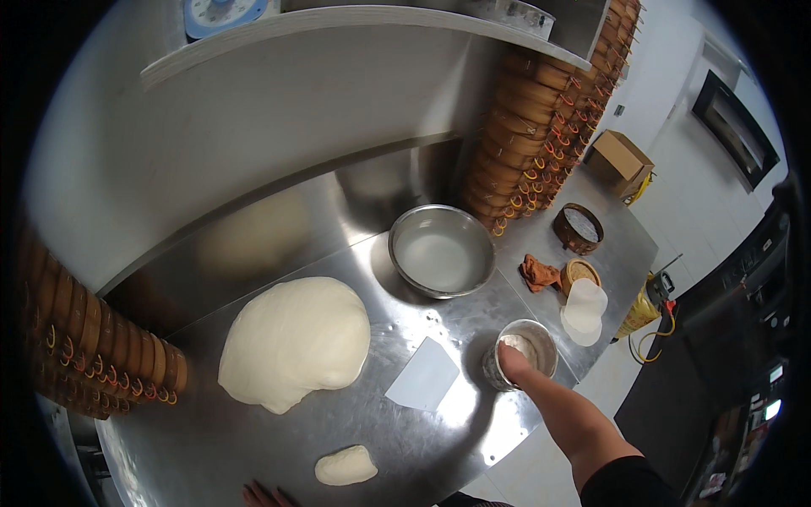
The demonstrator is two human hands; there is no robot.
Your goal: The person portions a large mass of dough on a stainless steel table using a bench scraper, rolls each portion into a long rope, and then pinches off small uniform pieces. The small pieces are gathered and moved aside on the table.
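My right hand (514, 364) reaches down into a round metal canister (550, 366) that contains white powder, likely flour (521, 345). Its fingertips are hidden there, so what they hold is unclear. Only the fingers of my left hand (263, 495) show at the bottom edge, apart and bare, against the steel table (209, 450). To their right lies a small lump of dough (346, 466). A much larger dough mass (296, 342) rests farther back on the left. Between that mass and the canister is a flat pale dough scraper (424, 375).
Behind the scraper stands a steel bowl of cloudy liquid (442, 253). Stacked bamboo steamers rise at the back right (516, 146) and left (95, 336). Near the right edge are an orange-brown cloth (538, 274), white paper rounds (581, 314) and a small round steamer (578, 228). A shelf (355, 18) overhangs the back.
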